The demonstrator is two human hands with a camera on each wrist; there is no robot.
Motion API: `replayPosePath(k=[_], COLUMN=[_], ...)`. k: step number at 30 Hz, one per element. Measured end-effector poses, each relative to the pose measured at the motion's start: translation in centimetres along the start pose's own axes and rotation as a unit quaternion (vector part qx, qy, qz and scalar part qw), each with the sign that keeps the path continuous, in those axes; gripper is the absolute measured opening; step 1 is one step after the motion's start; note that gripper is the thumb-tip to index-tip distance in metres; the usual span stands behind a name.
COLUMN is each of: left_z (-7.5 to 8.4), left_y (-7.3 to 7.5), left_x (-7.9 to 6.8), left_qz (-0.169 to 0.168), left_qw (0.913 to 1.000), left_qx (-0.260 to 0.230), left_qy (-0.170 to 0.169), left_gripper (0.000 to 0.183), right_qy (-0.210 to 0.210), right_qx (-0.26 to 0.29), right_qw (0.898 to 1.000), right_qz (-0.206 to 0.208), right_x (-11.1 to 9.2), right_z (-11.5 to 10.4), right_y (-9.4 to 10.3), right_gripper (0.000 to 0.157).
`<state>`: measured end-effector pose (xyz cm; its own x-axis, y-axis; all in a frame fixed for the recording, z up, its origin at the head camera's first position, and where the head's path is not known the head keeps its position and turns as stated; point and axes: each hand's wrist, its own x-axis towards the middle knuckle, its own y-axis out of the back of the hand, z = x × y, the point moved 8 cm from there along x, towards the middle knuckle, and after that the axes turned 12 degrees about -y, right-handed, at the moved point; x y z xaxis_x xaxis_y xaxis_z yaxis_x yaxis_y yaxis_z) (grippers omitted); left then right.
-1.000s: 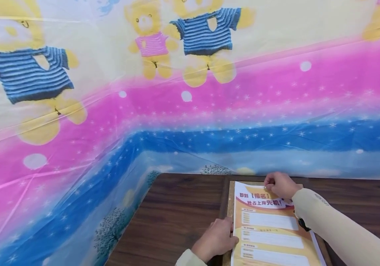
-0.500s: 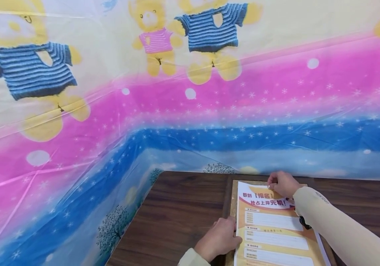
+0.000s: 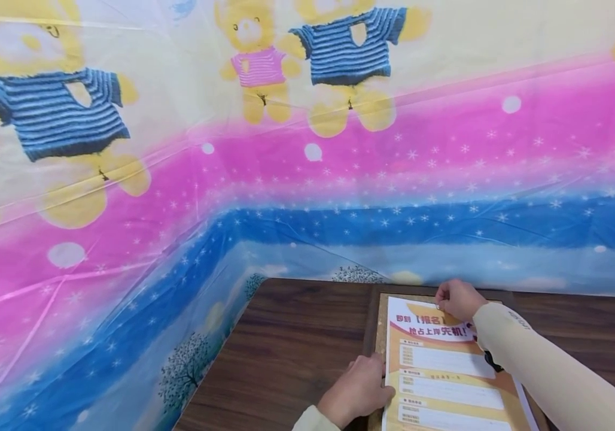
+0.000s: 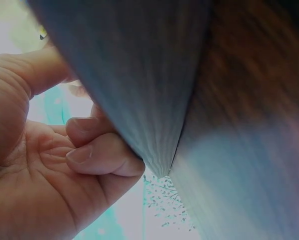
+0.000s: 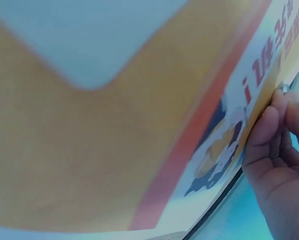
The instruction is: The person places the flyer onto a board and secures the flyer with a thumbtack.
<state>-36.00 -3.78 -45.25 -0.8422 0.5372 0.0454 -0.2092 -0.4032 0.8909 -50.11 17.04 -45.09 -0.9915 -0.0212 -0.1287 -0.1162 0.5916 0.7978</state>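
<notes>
A cork board (image 3: 381, 326) in a dark wooden frame lies on the table. Over it is a yellow, red and white printed poster (image 3: 450, 359). At the board's left side my left hand (image 3: 355, 389) grips the frame; in the left wrist view, curled fingers press against its side and the thumb reaches over it. My right hand (image 3: 460, 300) is at the poster's top edge, thumb and fingertips pinching a small clear push pin (image 5: 285, 88) against the paper. The right wrist view shows the other fingers of that hand curled near the poster's edge.
The dark wood-grain table (image 3: 286, 341) extends on both sides of the board. A cloth backdrop (image 3: 393, 155) printed with bears and pink and blue bands hangs behind it, meeting the table's back and left edges.
The whole head view has shifted slightly, so board and hands appear a little further right. Both hands keep their places on the board and at the poster's top edge.
</notes>
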Motion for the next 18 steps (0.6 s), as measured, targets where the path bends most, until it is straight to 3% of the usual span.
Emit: replayPosePath(k=[18], left_z=[0.19], left_y=[0.02], left_x=[0.01], left_qz=[0.004], left_qw=[1.0000], left_qx=[0.003], left_qy=[0.005], left_gripper=[0.019], right_qy=[-0.007], right_qx=[0.013], right_qw=[1.000], right_qz=[0.024], right_x=[0.21], right_z=[0.49], right_y=[0.05], right_gripper=[0.009])
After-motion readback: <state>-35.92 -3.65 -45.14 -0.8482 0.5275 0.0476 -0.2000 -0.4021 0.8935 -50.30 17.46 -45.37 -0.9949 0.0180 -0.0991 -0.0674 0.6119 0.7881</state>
